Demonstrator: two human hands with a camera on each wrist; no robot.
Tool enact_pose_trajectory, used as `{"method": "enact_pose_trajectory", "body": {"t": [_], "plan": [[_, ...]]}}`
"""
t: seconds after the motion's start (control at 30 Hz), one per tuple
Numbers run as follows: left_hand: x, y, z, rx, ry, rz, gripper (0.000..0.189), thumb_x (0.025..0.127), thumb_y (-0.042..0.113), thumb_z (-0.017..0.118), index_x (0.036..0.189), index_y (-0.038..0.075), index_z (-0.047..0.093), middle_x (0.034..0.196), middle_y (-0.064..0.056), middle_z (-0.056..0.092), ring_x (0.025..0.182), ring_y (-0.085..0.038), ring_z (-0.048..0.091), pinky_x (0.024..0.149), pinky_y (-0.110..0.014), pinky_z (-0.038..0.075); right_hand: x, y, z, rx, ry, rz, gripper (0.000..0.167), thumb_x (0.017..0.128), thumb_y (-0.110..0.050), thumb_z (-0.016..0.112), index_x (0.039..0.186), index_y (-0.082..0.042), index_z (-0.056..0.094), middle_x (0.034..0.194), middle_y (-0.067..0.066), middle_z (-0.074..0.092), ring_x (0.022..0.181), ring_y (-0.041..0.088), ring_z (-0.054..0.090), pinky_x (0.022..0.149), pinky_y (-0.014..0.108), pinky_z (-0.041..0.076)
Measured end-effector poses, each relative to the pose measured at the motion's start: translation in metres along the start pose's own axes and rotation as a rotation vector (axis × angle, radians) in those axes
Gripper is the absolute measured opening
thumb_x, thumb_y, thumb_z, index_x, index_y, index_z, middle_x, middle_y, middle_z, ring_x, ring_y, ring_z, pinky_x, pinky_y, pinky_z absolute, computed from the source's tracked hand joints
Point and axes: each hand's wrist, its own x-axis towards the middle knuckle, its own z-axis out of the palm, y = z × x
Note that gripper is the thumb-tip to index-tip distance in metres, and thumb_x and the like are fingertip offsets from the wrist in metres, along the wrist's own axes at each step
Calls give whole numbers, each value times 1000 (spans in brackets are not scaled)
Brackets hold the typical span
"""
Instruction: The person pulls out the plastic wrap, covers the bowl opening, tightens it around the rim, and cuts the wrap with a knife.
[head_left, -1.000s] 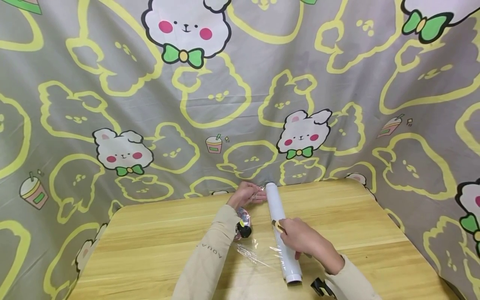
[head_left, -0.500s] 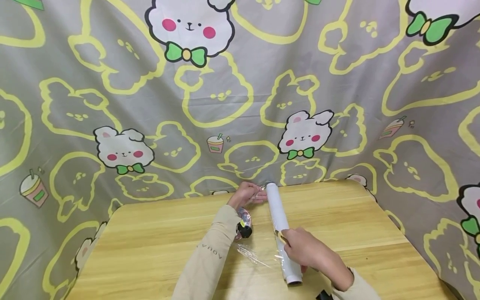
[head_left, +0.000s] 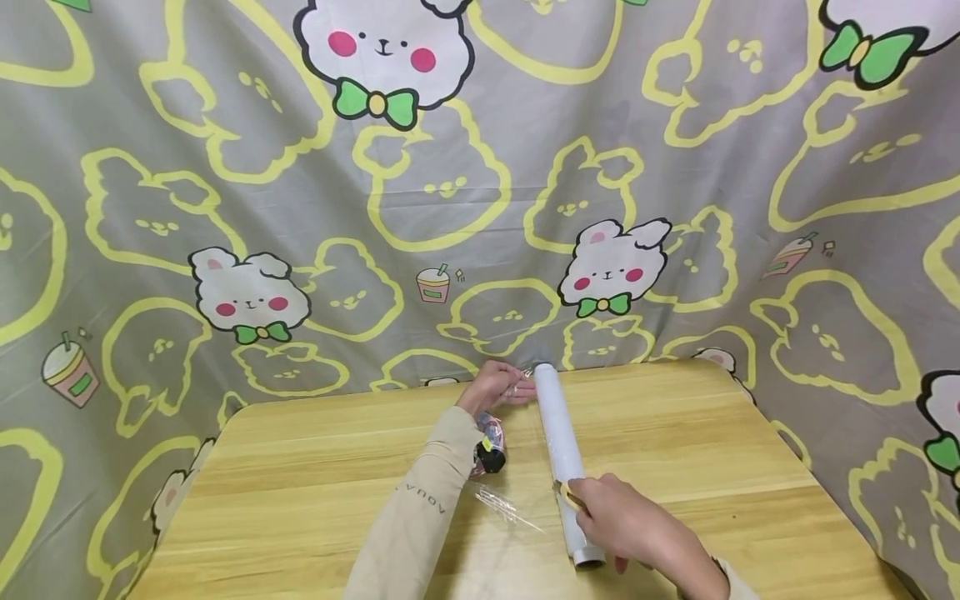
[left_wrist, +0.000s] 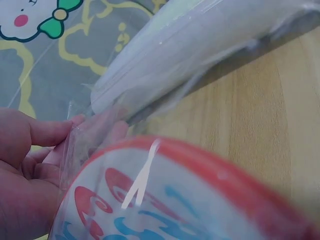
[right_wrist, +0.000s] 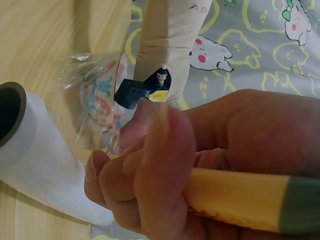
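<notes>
A white roll of cling film (head_left: 558, 433) lies lengthwise on the table, with clear film (head_left: 501, 505) drawn off to its left. At the roll's far end my left hand (head_left: 495, 388) pinches the film's edge (left_wrist: 80, 142) between thumb and fingers. Under that wrist is a bowl (left_wrist: 150, 195) with a red rim and red and blue patterns, covered in shiny film; the left sleeve partly hides it in the head view. My right hand (head_left: 622, 518) grips a yellow-handled cutter (right_wrist: 240, 197) near the roll's close end, its dark tip at the roll's left side.
The wood-grain table (head_left: 315, 467) meets a grey cartoon-print cloth (head_left: 480, 192) at the back and sides. A small black camera (head_left: 491, 457) sits on the left wrist, right by the bowl.
My right hand has slid the cutter along the roll toward its close end. The left hand keeps its pinch at the far end.
</notes>
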Motion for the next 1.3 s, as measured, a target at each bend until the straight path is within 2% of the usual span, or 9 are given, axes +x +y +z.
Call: {"method": "enact_pose_trajectory", "body": {"t": [0.27, 0.33, 0.47, 0.73, 0.87, 0.97, 1.03, 1.13, 1.3], "plan": [[6, -3, -3, 7, -1, 28, 21, 102, -4, 47, 109, -17, 62, 102, -31, 72, 93, -37, 75, 79, -42, 64, -8, 1, 2, 3, -16, 15, 15, 98, 4, 50, 89, -7, 56, 64, 6, 51, 31, 13, 53, 29, 29, 43], [6, -2, -3, 15, -2, 30, 22, 102, -4, 47, 110, -17, 62, 104, -31, 72, 94, -37, 75, 79, -42, 64, -11, 1, 2, 12, -26, 12, 14, 98, 4, 51, 91, -7, 56, 64, 6, 50, 32, 13, 53, 30, 29, 43], [4, 2, -1, 17, 13, 0, 25, 102, -4, 45, 115, -19, 61, 111, -36, 68, 106, -42, 70, 87, -45, 61, -16, 2, 2, 28, -54, 11, 15, 98, 3, 53, 90, -9, 57, 62, 5, 50, 32, 13, 53, 32, 28, 45], [3, 2, -1, 8, -12, -3, 26, 104, -4, 46, 117, -22, 59, 116, -39, 65, 110, -46, 67, 88, -45, 61, -24, 4, 5, 34, -68, 0, 16, 98, 2, 56, 90, -11, 57, 62, 3, 49, 33, 10, 51, 31, 28, 45], [3, 3, -1, 3, -7, -16, 27, 104, -3, 45, 118, -23, 57, 119, -40, 63, 113, -47, 65, 91, -47, 60, -28, 5, 6, -69, -50, -65, 13, 97, -1, 58, 91, -13, 60, 65, -3, 49, 43, 3, 48, 41, 25, 46], [3, 2, -2, 8, -4, -10, 28, 105, -3, 44, 119, -24, 56, 120, -41, 62, 115, -48, 64, 92, -47, 59, -30, 6, 6, -163, -33, -108, 11, 95, -3, 61, 94, -13, 63, 68, -9, 49, 56, 3, 43, 53, 24, 42], [3, 2, -2, 10, -7, 1, 28, 105, -4, 44, 119, -25, 56, 120, -42, 61, 115, -49, 63, 91, -47, 59, -31, 7, 6, -190, -32, -114, 10, 94, -3, 62, 97, -13, 65, 69, -10, 48, 61, 3, 42, 55, 25, 41], [3, 2, -3, 25, -1, 13, 28, 104, -4, 45, 118, -24, 57, 117, -41, 63, 112, -48, 65, 87, -44, 61, -35, 7, 6, -178, -51, -114, 11, 95, -4, 63, 102, -12, 67, 69, -10, 49, 60, 3, 42, 54, 24, 41], [0, 4, -2, 26, 4, 7, 27, 104, -3, 48, 118, -23, 58, 116, -40, 64, 108, -45, 68, 84, -41, 62, -41, 9, 6, -107, -103, -92, 13, 95, -3, 61, 97, -15, 65, 64, -13, 45, 55, 2, 40, 50, 22, 39]]}}
